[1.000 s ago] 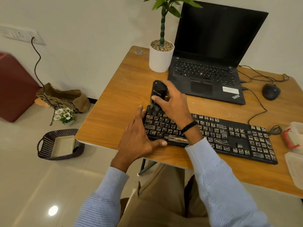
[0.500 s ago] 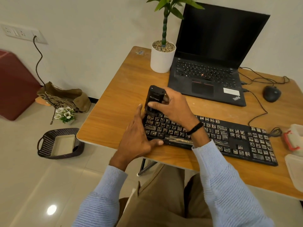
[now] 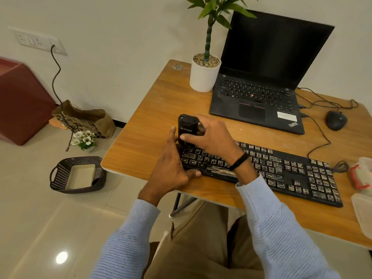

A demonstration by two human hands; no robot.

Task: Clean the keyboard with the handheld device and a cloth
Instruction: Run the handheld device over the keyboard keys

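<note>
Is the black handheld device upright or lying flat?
Roughly upright: the black cylindrical handheld device stands on the left end of the black keyboard, gripped by the right hand.

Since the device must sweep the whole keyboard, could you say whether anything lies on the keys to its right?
Nothing visible lies on the keyboard. The right hand grips the handheld device at its left end, wrist crossing above the keys; the left hand rests beside that end.
</note>
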